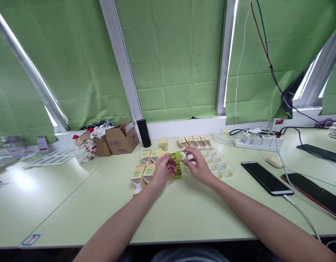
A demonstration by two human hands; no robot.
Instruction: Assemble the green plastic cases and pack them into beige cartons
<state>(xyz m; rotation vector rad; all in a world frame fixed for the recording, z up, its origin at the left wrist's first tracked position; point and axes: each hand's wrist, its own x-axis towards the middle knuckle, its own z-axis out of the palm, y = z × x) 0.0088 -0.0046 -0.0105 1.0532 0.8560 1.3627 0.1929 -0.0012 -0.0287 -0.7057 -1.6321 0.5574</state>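
right of the carton (121,141), left hand (162,169) grips a green case (177,157), seemingly steadying it; right hand (197,166) pinches a white piece (183,156) at its edge. clear cups (215,161) sit farther right, perhaps for reach.

Bright glare on the tabletop (34,183)
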